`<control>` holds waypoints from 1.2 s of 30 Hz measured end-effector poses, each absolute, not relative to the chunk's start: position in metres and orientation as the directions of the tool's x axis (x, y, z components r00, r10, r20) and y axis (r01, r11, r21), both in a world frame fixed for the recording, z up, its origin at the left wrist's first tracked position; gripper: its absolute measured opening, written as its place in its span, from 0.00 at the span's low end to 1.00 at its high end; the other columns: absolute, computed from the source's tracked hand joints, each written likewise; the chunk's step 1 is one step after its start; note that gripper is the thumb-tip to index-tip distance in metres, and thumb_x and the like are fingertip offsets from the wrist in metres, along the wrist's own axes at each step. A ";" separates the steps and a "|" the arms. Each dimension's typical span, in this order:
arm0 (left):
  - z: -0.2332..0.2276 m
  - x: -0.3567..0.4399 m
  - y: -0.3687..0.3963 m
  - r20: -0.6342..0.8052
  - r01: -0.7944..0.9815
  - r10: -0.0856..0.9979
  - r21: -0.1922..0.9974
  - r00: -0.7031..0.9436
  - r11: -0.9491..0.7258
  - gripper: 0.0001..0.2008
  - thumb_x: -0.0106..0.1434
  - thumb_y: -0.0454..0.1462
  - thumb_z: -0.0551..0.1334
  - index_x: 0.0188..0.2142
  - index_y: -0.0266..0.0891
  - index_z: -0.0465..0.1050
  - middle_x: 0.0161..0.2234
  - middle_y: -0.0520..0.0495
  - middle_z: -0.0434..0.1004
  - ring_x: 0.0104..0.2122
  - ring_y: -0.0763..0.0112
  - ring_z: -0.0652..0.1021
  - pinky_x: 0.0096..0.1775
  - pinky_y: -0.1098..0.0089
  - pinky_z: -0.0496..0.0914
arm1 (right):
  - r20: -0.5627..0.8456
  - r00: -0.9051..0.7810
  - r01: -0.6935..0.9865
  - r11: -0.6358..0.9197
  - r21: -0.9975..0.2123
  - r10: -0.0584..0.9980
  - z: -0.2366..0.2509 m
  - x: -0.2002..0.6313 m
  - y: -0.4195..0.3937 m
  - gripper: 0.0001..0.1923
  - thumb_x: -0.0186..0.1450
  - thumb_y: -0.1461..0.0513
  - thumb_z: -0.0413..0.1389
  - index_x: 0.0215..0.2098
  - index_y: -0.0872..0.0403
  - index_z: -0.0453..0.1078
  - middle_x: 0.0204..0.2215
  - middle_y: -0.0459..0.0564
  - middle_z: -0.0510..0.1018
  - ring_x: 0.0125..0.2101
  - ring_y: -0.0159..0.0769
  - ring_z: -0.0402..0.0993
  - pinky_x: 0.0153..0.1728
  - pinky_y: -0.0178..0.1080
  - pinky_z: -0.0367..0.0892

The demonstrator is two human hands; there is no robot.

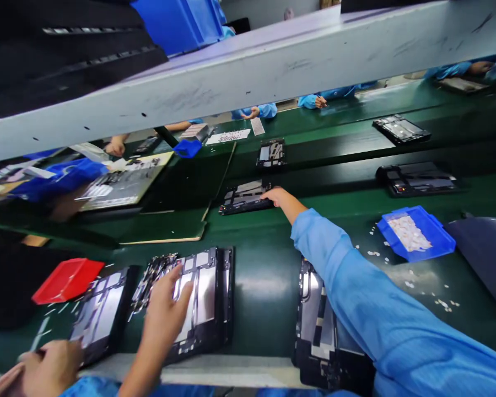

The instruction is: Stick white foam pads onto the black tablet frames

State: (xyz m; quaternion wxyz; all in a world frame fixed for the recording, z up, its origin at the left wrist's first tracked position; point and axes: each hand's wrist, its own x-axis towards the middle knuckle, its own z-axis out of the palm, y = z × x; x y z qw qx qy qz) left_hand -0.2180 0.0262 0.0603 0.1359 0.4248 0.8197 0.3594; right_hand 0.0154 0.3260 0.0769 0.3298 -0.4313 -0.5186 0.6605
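Under the fingers, tabletop (264, 275): green, carries everything.
Near chassis (198, 300): beneath left hand (165, 311), fingers spread flat, steadying it.
Far chassis (246, 197): right hand (278, 196) fingertips touching its edge; grip unclear.
Blue tray (432, 229): well right.

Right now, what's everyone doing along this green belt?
The person's right hand, in a blue sleeve, stretches out to touch an opened tablet chassis on the belt. The left hand rests on another chassis close by. A third hand at the lower left touches a neighbouring one. A red tray and a blue tray of small parts sit alongside; other workers' hands show across the line.
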 end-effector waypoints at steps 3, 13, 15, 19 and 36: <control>0.054 -0.147 0.050 -0.201 0.124 0.859 0.949 -0.471 0.290 0.31 0.62 0.52 0.65 0.61 0.44 0.66 0.58 0.36 0.76 0.54 0.52 0.79 0.55 0.50 0.74 | -0.389 -0.364 0.023 -0.409 -0.912 0.846 0.082 0.006 0.320 0.13 0.73 0.58 0.59 0.52 0.57 0.72 0.44 0.51 0.78 0.38 0.35 0.77 0.37 0.40 0.76; 0.045 -0.021 0.109 -0.267 -0.455 0.945 0.877 -0.190 0.156 0.25 0.56 0.46 0.71 0.50 0.37 0.75 0.48 0.40 0.83 0.48 0.54 0.82 0.51 0.57 0.76 | -0.180 -0.336 -0.336 -0.296 -0.894 0.925 0.055 0.158 0.084 0.28 0.55 0.50 0.71 0.50 0.50 0.71 0.43 0.52 0.80 0.38 0.40 0.76 0.34 0.37 0.71; 0.043 -0.023 0.094 -0.280 -0.302 0.960 0.917 -0.024 0.260 0.25 0.55 0.44 0.72 0.51 0.37 0.76 0.46 0.41 0.84 0.47 0.52 0.82 0.51 0.56 0.76 | -0.202 -0.262 -0.334 -0.284 -0.899 0.944 0.044 0.204 0.042 0.32 0.58 0.42 0.67 0.53 0.48 0.71 0.44 0.55 0.79 0.38 0.43 0.77 0.36 0.42 0.74; 0.029 -0.028 0.072 -0.260 0.063 0.948 0.966 0.183 0.253 0.24 0.59 0.43 0.66 0.54 0.39 0.76 0.48 0.41 0.83 0.52 0.49 0.79 0.55 0.52 0.73 | -0.267 -0.195 -0.181 -0.302 -0.936 0.944 0.010 0.261 -0.013 0.34 0.63 0.42 0.64 0.62 0.42 0.66 0.44 0.53 0.76 0.32 0.39 0.75 0.30 0.41 0.74; -0.016 -0.006 0.006 -0.019 0.573 0.999 0.818 -0.043 0.040 0.29 0.73 0.43 0.55 0.72 0.44 0.58 0.67 0.35 0.65 0.64 0.50 0.69 0.65 0.47 0.63 | -0.199 -0.174 0.333 -0.133 -0.934 0.964 -0.049 0.278 -0.037 0.39 0.72 0.48 0.54 0.76 0.44 0.49 0.73 0.57 0.56 0.71 0.53 0.54 0.70 0.63 0.52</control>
